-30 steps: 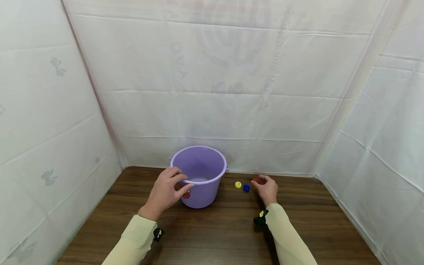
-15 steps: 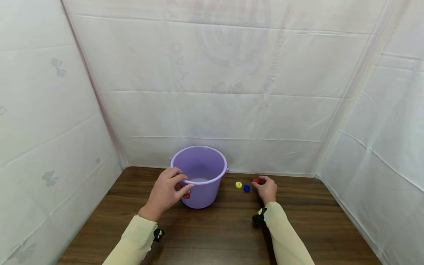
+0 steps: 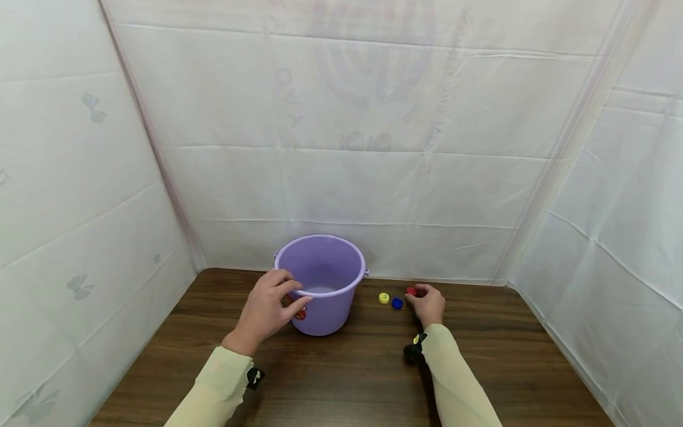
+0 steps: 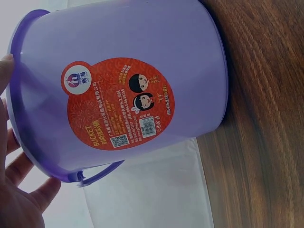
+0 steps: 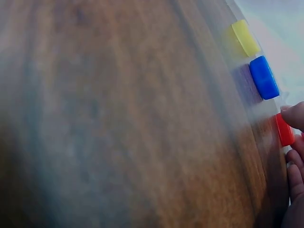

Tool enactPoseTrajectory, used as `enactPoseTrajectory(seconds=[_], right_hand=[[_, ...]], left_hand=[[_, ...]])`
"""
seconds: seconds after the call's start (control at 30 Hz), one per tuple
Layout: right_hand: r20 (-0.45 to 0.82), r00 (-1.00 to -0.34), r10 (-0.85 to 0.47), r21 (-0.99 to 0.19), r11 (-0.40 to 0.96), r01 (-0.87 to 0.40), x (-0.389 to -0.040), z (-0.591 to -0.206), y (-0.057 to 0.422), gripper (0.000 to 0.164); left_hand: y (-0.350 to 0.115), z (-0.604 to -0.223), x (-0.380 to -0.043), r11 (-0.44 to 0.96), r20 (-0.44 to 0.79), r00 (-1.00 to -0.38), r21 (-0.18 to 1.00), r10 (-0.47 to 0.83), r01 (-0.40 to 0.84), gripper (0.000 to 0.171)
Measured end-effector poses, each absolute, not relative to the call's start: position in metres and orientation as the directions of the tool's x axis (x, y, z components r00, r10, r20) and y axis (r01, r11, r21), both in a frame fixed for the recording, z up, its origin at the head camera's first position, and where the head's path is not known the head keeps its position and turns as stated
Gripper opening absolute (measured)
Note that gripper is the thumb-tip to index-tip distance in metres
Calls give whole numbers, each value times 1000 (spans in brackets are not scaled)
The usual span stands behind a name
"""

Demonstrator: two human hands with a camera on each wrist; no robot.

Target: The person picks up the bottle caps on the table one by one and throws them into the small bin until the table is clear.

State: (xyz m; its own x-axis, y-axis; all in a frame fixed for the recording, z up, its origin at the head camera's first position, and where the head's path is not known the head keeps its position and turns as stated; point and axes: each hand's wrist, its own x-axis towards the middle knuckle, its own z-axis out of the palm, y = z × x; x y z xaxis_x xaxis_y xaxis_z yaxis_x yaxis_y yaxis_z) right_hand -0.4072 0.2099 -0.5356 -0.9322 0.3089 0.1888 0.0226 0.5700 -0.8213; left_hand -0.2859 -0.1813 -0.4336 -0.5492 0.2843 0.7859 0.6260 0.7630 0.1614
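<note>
A purple bucket (image 3: 325, 314) stands upright on the wooden table, its inside partly in sight. My left hand (image 3: 265, 305) grips the near left part of its rim, thumb outside and fingers reaching over the edge. The left wrist view shows a red label (image 4: 118, 104) on the bucket's side and the handle (image 4: 102, 173) hanging down. To the right of the bucket, my right hand (image 3: 430, 305) pinches a small red bottle cap (image 5: 285, 129) between thumb and fingers, low at the tabletop. Beside it lie a blue bottle cap (image 3: 397, 303) and a yellow bottle cap (image 3: 383, 298).
White sheeting (image 3: 347, 190) hangs behind the table (image 3: 341, 379) and along both sides. The bucket and the caps are near the table's back edge. A small dark camera is strapped to each wrist.
My right hand has shifted very slightly left with the red bottle cap at its fingertips. The left hand, the bucket and the other caps stay where they were.
</note>
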Motion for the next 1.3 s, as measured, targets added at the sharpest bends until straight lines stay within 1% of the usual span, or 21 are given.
enactPoseTrajectory(seconds=[0.17, 0.43, 0.83, 1.07, 1.3], right_hand=[[175, -927, 331, -832, 553, 41, -408, -537, 210, 39], [155, -931, 329, -819, 569, 65, -402, -528, 205, 40], [183, -923, 339, -804, 592, 58, -406, -533, 204, 37], [177, -921, 346, -797, 599, 72, -408, -534, 204, 36], [177, -920, 349, -798, 598, 73, -408, -533, 204, 35]], left_hand=[[-180, -433, -285, 765, 780, -558, 167, 284, 622, 27], [-180, -430, -283, 765, 782, -557, 170, 279, 621, 28], [-179, -432, -283, 766, 780, -561, 173, 278, 619, 27], [-180, -432, -283, 769, 770, -575, 182, 276, 613, 27], [-180, -432, -283, 769, 773, -573, 183, 273, 613, 27]])
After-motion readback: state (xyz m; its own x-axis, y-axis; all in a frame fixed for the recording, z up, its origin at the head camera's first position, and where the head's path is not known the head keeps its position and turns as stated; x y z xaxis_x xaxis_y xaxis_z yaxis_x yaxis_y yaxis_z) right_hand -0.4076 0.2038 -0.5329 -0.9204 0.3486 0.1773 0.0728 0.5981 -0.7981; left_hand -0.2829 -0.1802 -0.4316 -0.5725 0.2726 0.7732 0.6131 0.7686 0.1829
